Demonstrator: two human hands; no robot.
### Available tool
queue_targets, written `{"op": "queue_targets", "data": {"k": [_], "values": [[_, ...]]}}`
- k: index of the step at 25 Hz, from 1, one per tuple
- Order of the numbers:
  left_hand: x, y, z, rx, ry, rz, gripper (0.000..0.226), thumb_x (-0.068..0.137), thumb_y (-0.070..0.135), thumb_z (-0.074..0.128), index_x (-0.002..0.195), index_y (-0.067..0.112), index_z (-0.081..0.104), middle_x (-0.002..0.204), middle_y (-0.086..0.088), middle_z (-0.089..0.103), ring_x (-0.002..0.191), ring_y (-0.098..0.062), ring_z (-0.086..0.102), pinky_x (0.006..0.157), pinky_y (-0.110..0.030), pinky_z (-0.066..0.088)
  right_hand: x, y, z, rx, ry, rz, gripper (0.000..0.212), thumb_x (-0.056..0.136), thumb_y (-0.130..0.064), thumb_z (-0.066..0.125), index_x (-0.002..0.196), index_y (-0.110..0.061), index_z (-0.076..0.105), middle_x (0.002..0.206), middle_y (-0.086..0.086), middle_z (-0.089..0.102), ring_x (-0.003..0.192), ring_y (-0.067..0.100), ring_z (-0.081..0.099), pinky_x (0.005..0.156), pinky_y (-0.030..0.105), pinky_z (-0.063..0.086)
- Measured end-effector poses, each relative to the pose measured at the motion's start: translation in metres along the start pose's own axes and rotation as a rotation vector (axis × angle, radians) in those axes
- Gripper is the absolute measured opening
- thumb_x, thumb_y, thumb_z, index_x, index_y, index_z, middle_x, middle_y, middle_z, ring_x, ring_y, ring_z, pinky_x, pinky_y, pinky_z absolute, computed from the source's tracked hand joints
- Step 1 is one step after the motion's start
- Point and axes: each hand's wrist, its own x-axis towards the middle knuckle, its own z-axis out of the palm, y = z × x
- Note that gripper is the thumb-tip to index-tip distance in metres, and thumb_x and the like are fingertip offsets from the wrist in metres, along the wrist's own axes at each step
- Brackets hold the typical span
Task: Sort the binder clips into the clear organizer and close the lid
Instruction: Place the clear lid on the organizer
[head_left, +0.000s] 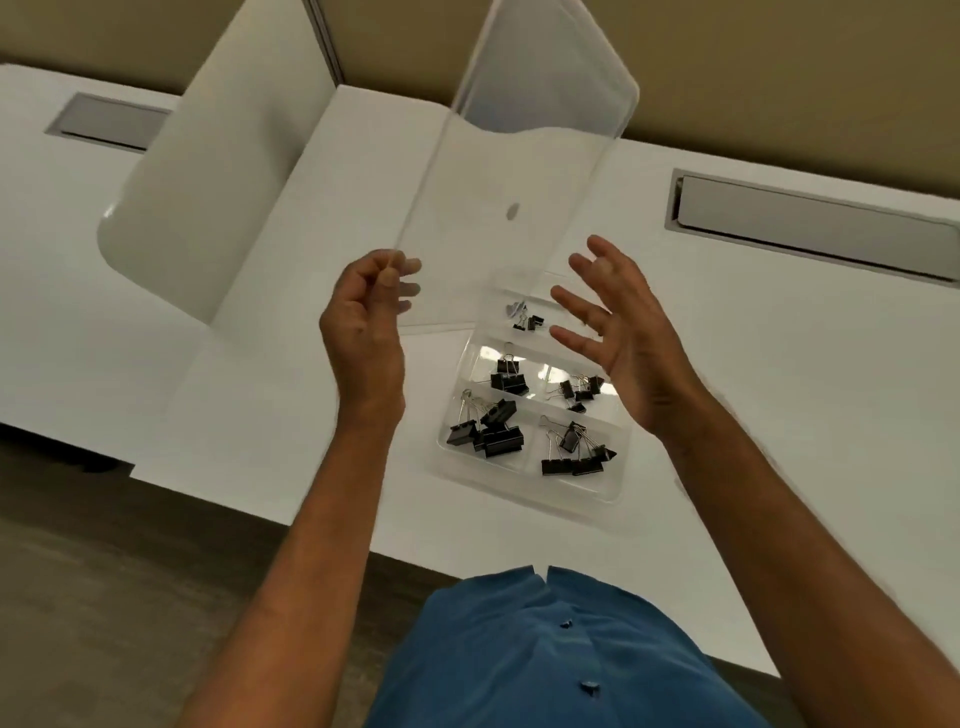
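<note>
Lid (519, 171), clear flat plastic, pinched in my left hand (363, 317); right hand (618, 332) open beside it. Below the grip: clear compartmented organizer (597, 488), black binder clips (493, 431), white table (291, 415).

Flat white counter (270, 395), plain, no pattern. On it, see-through colourless plastic organizer tray (613, 491); small black binder clips (501, 436) with silver wire handles inside. Clear lid (519, 171) above tray. Grey recessed panel (815, 223) right of tray. Blue buttoned shirt (519, 660) nearest the camera.
</note>
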Motion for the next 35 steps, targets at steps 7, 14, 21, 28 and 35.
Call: {"op": "queue_targets", "data": {"k": [7, 14, 21, 28, 35], "values": [[-0.064, -0.001, 0.039, 0.405, -0.331, 0.366, 0.026, 0.098, 0.008, 0.060, 0.122, 0.010, 0.069, 0.120, 0.003, 0.070, 0.115, -0.012, 0.062, 0.098, -0.027, 0.049, -0.020, -0.025, -0.016, 0.360, 0.047, -0.124, 0.101, 0.074, -0.058, 0.079, 0.156, -0.033, 0.027, 0.158, 0.005, 0.040, 0.134, 0.030, 0.054, 0.101, 0.059, 0.049], [-0.115, -0.029, 0.044, 0.656, -0.701, 0.550, 0.030, 0.096, 0.029, 0.067, 0.122, 0.017, 0.070, 0.132, 0.001, 0.064, 0.127, -0.016, 0.054, 0.106, -0.042, 0.042, -0.034, 0.018, -0.046, 0.433, 0.263, -0.072, 0.043, 0.104, -0.024, 0.051, 0.146, -0.017, 0.045, 0.141, 0.010, 0.060, 0.118, 0.040, 0.065, 0.095, 0.055, 0.055], [-0.060, -0.033, 0.036, 0.755, -0.298, 0.438, 0.025, 0.096, 0.029, 0.063, 0.118, 0.019, 0.067, 0.133, -0.002, 0.059, 0.126, -0.018, 0.049, 0.106, -0.030, 0.038, -0.029, 0.067, -0.087, 0.150, 0.506, 0.149, 0.038, 0.099, -0.037, 0.061, 0.125, -0.011, 0.049, 0.116, 0.014, 0.072, 0.082, 0.030, 0.076, 0.060, 0.033, 0.059], [-0.019, -0.096, 0.024, 0.526, -0.463, -0.382, 0.031, 0.104, 0.042, 0.045, 0.124, 0.023, 0.060, 0.125, -0.002, 0.064, 0.113, -0.021, 0.061, 0.095, -0.035, 0.051, 0.003, 0.106, -0.088, -0.129, 0.618, 0.145, 0.036, 0.102, -0.043, 0.053, 0.122, -0.015, 0.045, 0.094, 0.007, 0.066, 0.059, 0.019, 0.067, 0.049, 0.024, 0.051], [0.000, -0.141, 0.030, 0.624, -0.287, -0.389, 0.042, 0.103, 0.037, 0.050, 0.143, 0.025, 0.050, 0.138, -0.009, 0.047, 0.128, -0.028, 0.048, 0.108, -0.048, 0.046, 0.045, 0.124, -0.085, -0.319, 0.847, 0.096, 0.017, 0.101, -0.029, 0.054, 0.115, -0.020, 0.057, 0.118, 0.002, 0.051, 0.107, 0.022, 0.054, 0.087, 0.030, 0.050]]}}
